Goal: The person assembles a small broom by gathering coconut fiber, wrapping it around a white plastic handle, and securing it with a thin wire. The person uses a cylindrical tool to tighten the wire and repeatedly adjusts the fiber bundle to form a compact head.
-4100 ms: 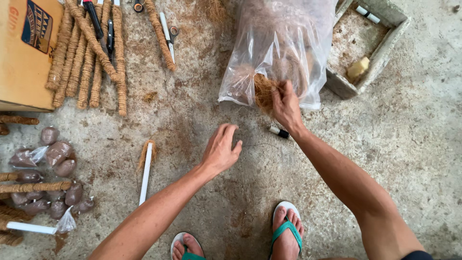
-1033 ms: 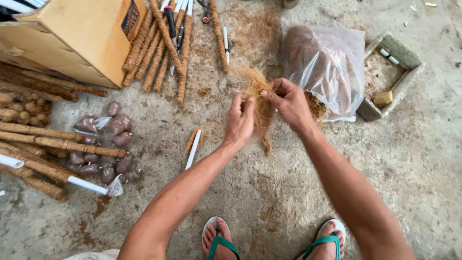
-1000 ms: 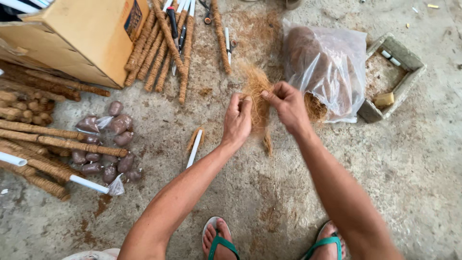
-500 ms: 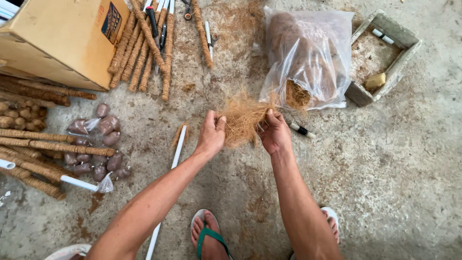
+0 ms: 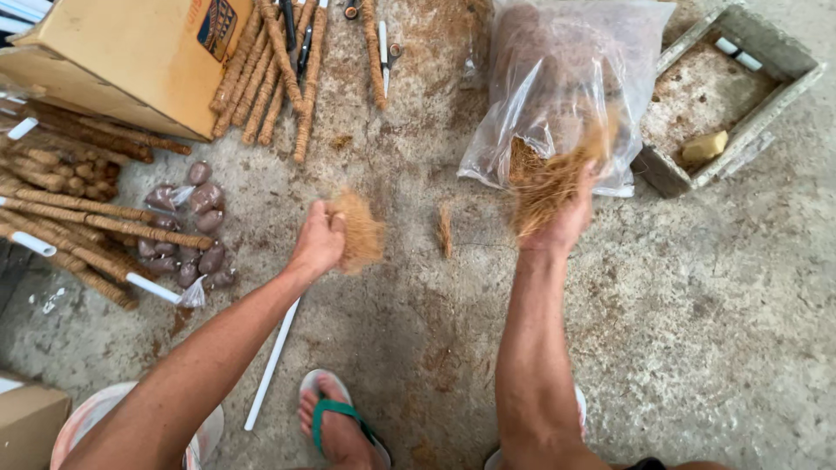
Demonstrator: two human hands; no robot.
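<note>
Fibre fills both hands. The left hand (image 5: 318, 242) is closed around a small wad of tan coconut fibre (image 5: 359, 231), which sticks out of the fist toward 3 o'clock. The right hand (image 5: 564, 219) is closed on a larger tuft of brown coconut fibre (image 5: 544, 178), whose strands rise toward 12 o'clock and lie against the mouth of a clear plastic bag packed with brown fibre (image 5: 566, 78). The 2 hands are well apart, and between them a thin loose wisp of fibre (image 5: 446, 231) lies on the stained concrete floor (image 5: 714, 331).

At 3 o'clock from the bag sits a shallow grey concrete tray (image 5: 740, 130), with a yellowish sponge-like block (image 5: 704, 148) inside it. At 9 o'clock from the left hand lies a clear bag of brownish rounded lumps (image 5: 196, 226), just beside a heap of fibre-wrapped sticks (image 5: 78, 218). More fibre-wrapped sticks (image 5: 279, 78) lie at 11 o'clock, next to a tan cardboard box (image 5: 131, 61). A white plastic pipe (image 5: 272, 365) lies on the floor under the left forearm, and a foot in a green-strapped flip-flop (image 5: 335, 422) stands at 6 o'clock.
</note>
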